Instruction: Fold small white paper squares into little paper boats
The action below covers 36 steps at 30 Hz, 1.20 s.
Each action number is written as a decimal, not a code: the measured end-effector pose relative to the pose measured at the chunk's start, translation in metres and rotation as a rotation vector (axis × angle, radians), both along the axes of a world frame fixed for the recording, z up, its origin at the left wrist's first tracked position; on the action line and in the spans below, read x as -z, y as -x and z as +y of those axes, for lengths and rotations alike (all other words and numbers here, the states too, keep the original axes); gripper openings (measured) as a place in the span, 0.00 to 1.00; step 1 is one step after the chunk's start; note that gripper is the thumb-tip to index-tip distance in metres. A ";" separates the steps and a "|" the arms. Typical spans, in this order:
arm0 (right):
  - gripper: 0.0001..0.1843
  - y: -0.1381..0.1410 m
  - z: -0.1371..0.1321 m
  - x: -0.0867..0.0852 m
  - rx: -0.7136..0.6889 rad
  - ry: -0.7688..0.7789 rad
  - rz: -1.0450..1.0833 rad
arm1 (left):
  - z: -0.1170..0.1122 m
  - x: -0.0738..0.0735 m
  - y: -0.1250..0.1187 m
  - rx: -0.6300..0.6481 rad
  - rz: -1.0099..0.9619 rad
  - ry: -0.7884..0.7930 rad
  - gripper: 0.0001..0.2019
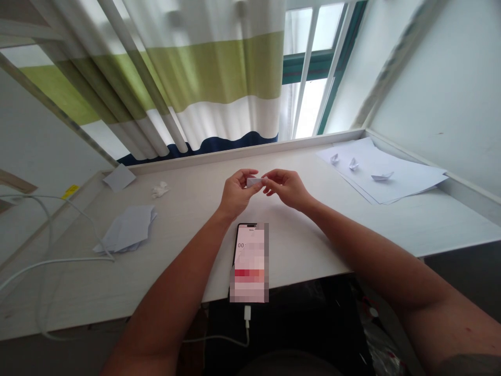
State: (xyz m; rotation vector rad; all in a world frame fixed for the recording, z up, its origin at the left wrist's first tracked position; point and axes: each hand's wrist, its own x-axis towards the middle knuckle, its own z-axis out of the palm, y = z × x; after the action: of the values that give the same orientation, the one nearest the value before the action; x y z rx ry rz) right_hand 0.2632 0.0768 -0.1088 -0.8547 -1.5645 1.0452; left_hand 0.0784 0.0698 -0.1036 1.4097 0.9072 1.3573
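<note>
Between my two hands, above the middle of the white desk, is a small folded piece of white paper (254, 182). My left hand (236, 194) pinches it from the left, thumb in front and fingers curled behind. At its right end, the thumb and fingertips of my right hand (287, 188) close on the same paper. Its folds are too small to make out. Below the hands lies a phone (250, 261) with a lit, partly blurred screen. Its lower end reaches the desk's front edge.
Small folded paper boats (382, 177) sit on large white sheets (407, 180) at the right. On the left are a stack of cut paper (127, 230), a single square (119, 178), a crumpled white scrap (159, 189) and a looping white cable (58, 260). A curtain (219, 68) hangs behind.
</note>
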 end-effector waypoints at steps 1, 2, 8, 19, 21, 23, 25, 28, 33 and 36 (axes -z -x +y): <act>0.26 -0.001 0.000 -0.001 -0.006 0.006 -0.010 | 0.000 0.000 0.000 -0.007 0.007 -0.005 0.21; 0.26 -0.001 -0.001 -0.002 -0.008 0.005 -0.020 | -0.001 -0.001 0.000 -0.016 0.009 -0.005 0.21; 0.27 -0.003 -0.003 -0.006 -0.014 -0.043 -0.013 | -0.006 -0.007 0.001 0.014 0.074 0.076 0.18; 0.28 -0.007 0.000 -0.009 -0.195 0.167 0.158 | -0.003 -0.006 0.004 0.039 0.085 -0.001 0.16; 0.27 -0.008 0.001 -0.008 -0.218 0.194 0.134 | -0.003 -0.007 0.004 0.037 0.082 0.006 0.16; 0.28 -0.009 0.003 -0.007 -0.212 0.159 0.097 | -0.004 -0.008 0.004 0.035 0.078 0.017 0.16; 0.27 -0.009 0.003 -0.006 -0.163 0.072 0.035 | -0.004 -0.008 0.004 0.036 0.075 0.029 0.14; 0.22 -0.009 0.002 -0.007 -0.067 -0.041 -0.065 | -0.005 -0.008 0.003 0.036 0.074 0.042 0.12; 0.19 -0.012 0.001 -0.009 -0.092 -0.038 -0.098 | -0.006 -0.008 0.003 0.035 0.070 0.045 0.11; 0.20 -0.012 0.000 -0.011 -0.143 -0.033 -0.085 | -0.006 -0.007 0.004 0.068 0.119 0.017 0.12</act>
State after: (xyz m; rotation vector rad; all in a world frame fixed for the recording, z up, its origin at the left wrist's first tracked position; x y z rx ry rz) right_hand 0.2751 0.0765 -0.0983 -0.7824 -1.7311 1.0931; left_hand 0.0747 0.0637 -0.0963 1.5075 0.9373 1.2236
